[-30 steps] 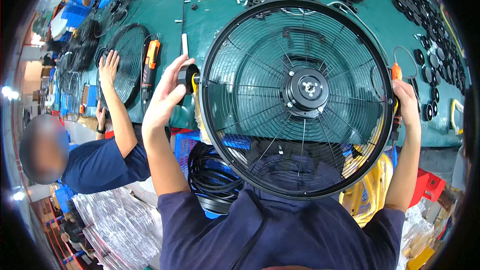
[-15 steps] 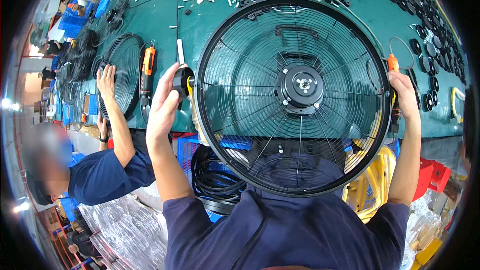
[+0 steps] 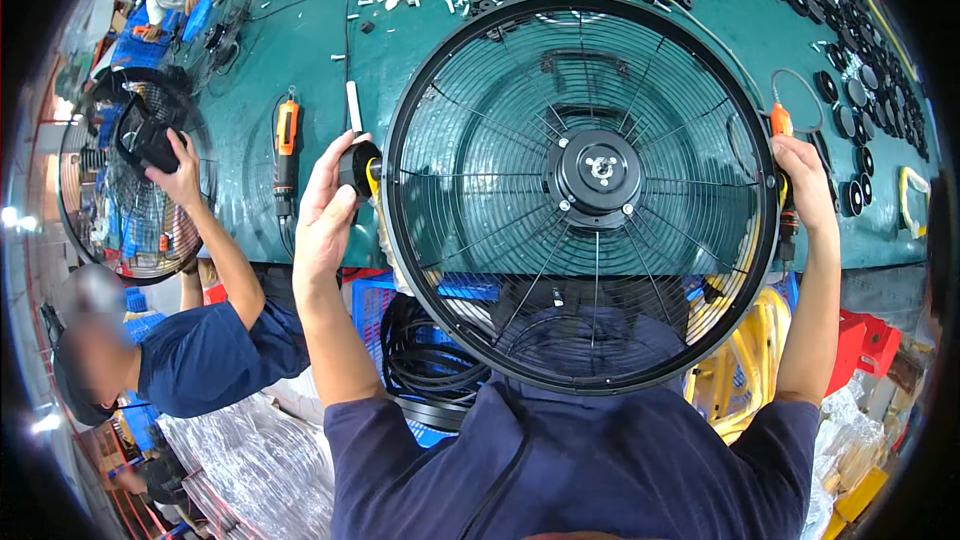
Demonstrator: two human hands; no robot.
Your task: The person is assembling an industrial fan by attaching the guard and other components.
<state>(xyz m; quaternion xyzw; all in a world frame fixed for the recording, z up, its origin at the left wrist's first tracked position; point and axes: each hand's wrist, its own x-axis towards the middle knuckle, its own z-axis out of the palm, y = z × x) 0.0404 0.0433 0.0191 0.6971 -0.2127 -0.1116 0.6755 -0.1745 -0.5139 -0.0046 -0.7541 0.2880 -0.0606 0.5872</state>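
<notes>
A large round black fan (image 3: 596, 340) with a wire grille faces up in front of me, over the table's near edge. Its round hub (image 3: 602, 172) has bolts around it. My left hand (image 3: 325, 185) is closed around a black knob (image 3: 357, 168) on the fan's left side. On the opposite side, my right hand (image 3: 805, 180) grips the fan at its rim; the hand hides what its fingertips press on. A yellow frame (image 3: 745, 360) shows beneath the fan. Just beyond my right hand is an orange-tipped power screwdriver (image 3: 781, 120).
Another orange and black power screwdriver (image 3: 287, 150) lies on the green table (image 3: 250, 80). At left a co-worker handles another fan (image 3: 130, 210). Screws (image 3: 465, 2) and black round parts (image 3: 850, 40) lie far off. A blue crate (image 3: 372, 310) with black rings is below.
The fan in my hands has shifted very slightly left. The co-worker's fan has moved left, away from beside the screwdriver, and a hand now holds a black part at it.
</notes>
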